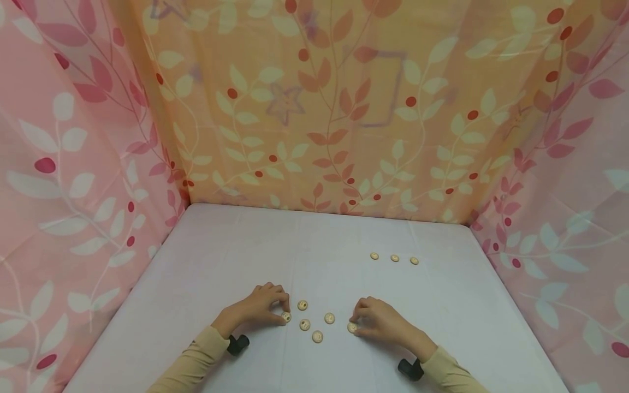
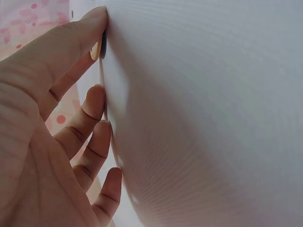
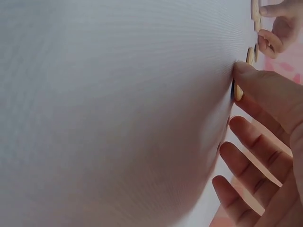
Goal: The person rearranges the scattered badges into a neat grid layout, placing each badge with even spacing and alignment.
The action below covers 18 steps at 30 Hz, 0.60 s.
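A small round pale wooden button [image 1: 286, 316] is pinched on the white bench [image 1: 206, 273] by the left hand [image 1: 257, 307], and another such button [image 1: 352, 327] by the right hand [image 1: 380, 319]. Between the two grips four loose buttons [image 1: 316, 337] are scattered. Beyond the right grip, well apart, three buttons in a row [image 1: 395, 258] are seen before the floral curtain [image 1: 319, 109].

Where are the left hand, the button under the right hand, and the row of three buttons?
left hand [image 1: 257, 308], head view, on its back.
button under the right hand [image 1: 352, 327], head view, on its face.
row of three buttons [image 1: 395, 258], head view, on the middle button.
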{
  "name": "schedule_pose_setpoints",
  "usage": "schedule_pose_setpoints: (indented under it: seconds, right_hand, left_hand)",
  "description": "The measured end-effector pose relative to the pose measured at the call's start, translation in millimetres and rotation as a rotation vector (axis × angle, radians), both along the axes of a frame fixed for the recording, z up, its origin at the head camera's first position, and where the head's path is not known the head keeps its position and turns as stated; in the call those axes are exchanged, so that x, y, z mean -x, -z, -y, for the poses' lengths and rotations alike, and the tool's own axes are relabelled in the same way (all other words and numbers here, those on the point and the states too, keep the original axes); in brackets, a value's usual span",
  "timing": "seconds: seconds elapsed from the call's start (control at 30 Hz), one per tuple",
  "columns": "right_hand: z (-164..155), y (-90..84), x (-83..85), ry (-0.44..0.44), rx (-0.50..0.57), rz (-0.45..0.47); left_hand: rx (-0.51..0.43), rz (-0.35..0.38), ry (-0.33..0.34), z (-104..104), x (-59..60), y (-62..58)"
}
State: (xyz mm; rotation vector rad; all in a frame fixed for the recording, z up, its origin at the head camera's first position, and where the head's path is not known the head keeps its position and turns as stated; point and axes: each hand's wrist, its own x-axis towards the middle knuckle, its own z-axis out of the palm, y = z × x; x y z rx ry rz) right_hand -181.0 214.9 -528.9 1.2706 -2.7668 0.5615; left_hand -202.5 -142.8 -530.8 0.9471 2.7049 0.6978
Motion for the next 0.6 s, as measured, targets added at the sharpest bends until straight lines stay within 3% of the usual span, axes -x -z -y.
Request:
schedule_pose_setpoints:
  seconds: [0.23, 0.6]
  right_hand:
    - [0.0, 3.3, 0.9, -0.033, -0.014, -0.100]
    - [-5.3, 1.7, 8.6, -0.006, 0.008, -0.101]
  left_hand:
    - [0.006, -0.008, 0.003, 0.4, 1.2, 2.6]
    - [0.004, 0.001, -0.002, -0.9, 0.9, 1.1]
